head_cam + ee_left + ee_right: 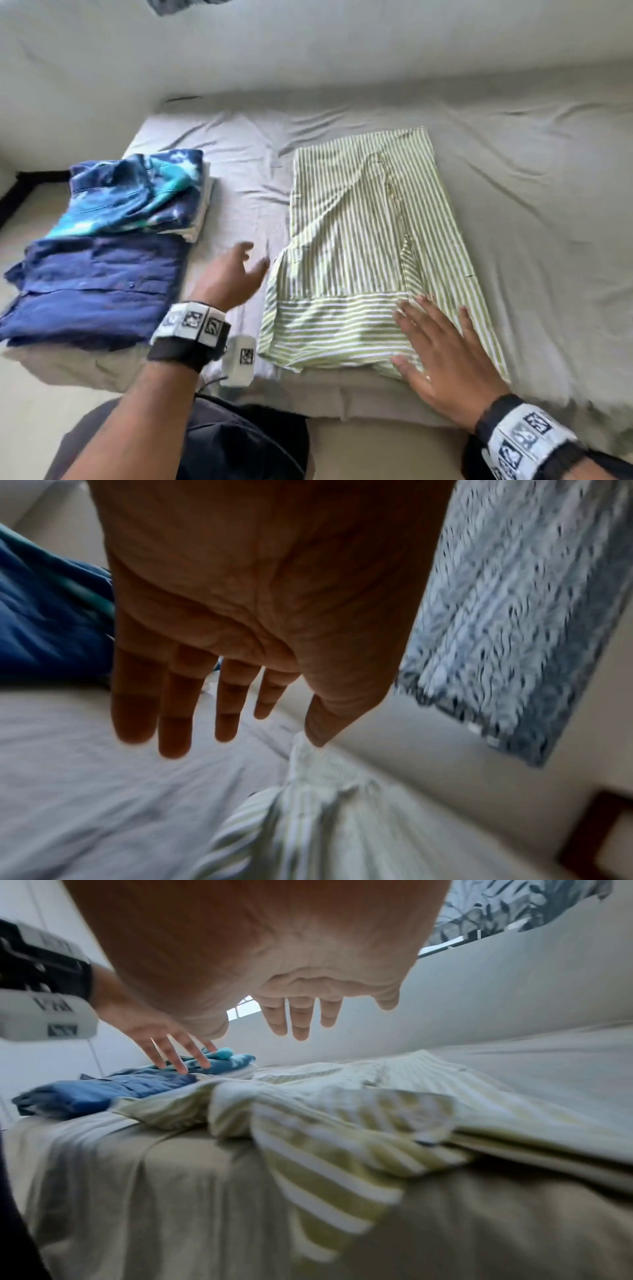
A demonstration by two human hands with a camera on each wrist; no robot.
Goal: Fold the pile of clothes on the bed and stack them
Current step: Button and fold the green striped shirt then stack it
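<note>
Nearest the bed's edge, the right hand (445, 353) lies flat with its fingers (299, 1020) straight and spread, an open grip pressing the near right corner of the green striped garment (370, 240); whether the palm bears down or only skims the cloth I cannot tell from the right wrist view. To the left of that hand, across the garment's near hem, the left hand (233, 274) hangs with an open, empty grip, fingers (174, 710) loose and slightly parted, just beside the garment's left edge and above the bare grey bed sheet (239, 192). The garment itself lies partly folded into a long rectangle running away from both hands, its near band striped crosswise. Left of the left hand sits a folded dark blue shirt (92, 287) at the bed's near edge. Just beyond it, farther from the hands, is a stack topped by a blue and teal patterned garment (137, 192) with pale folded cloth under it. Farthest off, a patterned curtain (514, 610) hangs against the wall.
</note>
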